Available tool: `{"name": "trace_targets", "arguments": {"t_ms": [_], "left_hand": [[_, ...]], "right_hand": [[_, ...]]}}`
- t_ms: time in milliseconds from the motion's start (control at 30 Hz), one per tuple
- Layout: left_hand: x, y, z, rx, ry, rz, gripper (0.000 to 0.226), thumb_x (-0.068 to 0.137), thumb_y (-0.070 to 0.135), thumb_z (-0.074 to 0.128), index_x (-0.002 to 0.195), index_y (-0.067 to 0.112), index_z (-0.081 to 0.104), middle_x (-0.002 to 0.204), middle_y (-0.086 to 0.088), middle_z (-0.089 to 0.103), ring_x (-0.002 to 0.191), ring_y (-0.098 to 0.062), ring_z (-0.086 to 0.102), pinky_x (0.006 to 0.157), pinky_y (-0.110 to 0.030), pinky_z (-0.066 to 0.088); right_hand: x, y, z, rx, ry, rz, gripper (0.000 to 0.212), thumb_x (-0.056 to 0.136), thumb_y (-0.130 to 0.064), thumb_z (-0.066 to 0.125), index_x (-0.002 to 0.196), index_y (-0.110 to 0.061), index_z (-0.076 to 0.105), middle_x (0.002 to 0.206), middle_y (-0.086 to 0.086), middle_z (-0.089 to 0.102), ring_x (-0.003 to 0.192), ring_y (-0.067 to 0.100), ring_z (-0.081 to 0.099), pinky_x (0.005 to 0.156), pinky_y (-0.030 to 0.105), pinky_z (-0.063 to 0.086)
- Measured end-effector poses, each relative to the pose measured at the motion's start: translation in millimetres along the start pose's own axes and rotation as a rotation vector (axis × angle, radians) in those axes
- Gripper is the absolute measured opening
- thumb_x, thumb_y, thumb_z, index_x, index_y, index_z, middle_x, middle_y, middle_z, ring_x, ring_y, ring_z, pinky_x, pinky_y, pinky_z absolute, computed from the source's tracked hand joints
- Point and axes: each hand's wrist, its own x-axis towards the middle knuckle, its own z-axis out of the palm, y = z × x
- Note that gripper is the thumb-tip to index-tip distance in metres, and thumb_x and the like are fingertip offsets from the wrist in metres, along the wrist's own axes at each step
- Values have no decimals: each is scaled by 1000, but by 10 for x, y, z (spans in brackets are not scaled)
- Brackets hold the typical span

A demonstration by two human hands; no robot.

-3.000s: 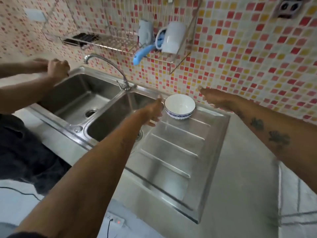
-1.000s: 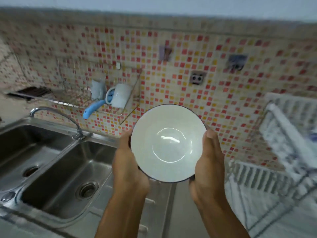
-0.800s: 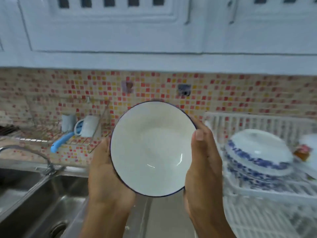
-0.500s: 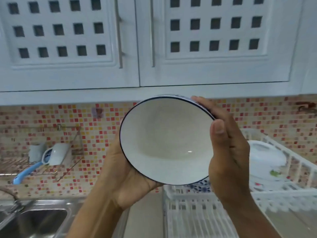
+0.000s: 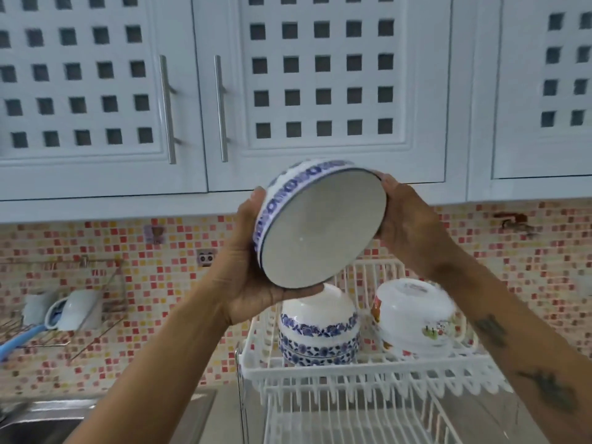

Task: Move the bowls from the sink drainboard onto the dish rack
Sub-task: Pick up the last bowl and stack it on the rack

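I hold a white bowl with a blue patterned band in both hands, tilted with its mouth facing down and toward me, above the white dish rack. My left hand cups its lower left side. My right hand grips the rim on the right. Directly below, on the rack's upper tier, stands a stack of upside-down blue-and-white bowls. Beside it on the right lies an upside-down white bowl with a coloured print.
White cabinet doors with metal handles hang close above the bowl. A wire wall shelf holding a white mug and a blue handle is at the left. The steel sink edge shows at the lower left.
I lifted the bowl off the drainboard with both hands, carried it right over the rack, and have tipped its mouth from facing me toward facing down. My view swung up and right.
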Motion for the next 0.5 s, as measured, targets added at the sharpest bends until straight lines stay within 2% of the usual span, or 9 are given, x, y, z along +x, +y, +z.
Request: {"name": "trace_targets", "arguments": {"t_ms": [67,100,167,233,300,400,500], "left_hand": [[60,-33,19,241,92,92,84,35,74,79,105,28,75,113,-15,70,105,-35,64,97,-54,48],[87,-65,22,341,130,117,78,37,74,79,100,27,75,103,-11,71,94,-28,64,91,-47,51],[154,-141,-5,460,162,150,68,53,67,73,102,21,67,83,0,71,77,-16,64,73,-29,55],[227,-228,-35,589,155,204,62,62,59,67,108,19,61,72,8,73,66,-7,68,61,-18,53],[297,-314,-76,671,180,251,57,61,56,73,109,29,59,80,10,77,71,-8,74,60,-17,55],[389,-424,-155,793,159,336,48,63,51,81,107,44,63,97,14,76,86,-7,74,66,-18,57],[482,-523,-262,900,94,366,56,67,42,85,118,36,63,109,7,75,99,-11,72,81,-30,60]], "right_hand": [[21,-65,-157,-183,-153,129,45,85,-68,36,118,-46,58,113,-4,69,108,19,62,96,31,49],[21,-58,-240,-265,-238,176,56,77,-78,41,121,-48,54,114,-4,68,112,19,61,101,31,47],[16,-30,-326,-446,-362,247,85,60,-90,47,132,-45,45,119,-3,64,114,18,60,106,36,45],[47,29,-358,-562,-430,321,109,49,-92,53,143,-43,28,128,-2,59,111,16,63,99,37,52],[87,94,-360,-610,-488,387,115,47,-84,66,145,-45,20,134,-6,51,110,13,63,89,31,57],[82,283,-369,-645,-495,396,107,57,-55,83,143,-46,22,143,-9,41,124,17,53,93,34,55],[17,528,-402,-629,-448,397,102,55,-41,90,138,-49,33,139,-14,44,122,12,52,91,25,53]]}}
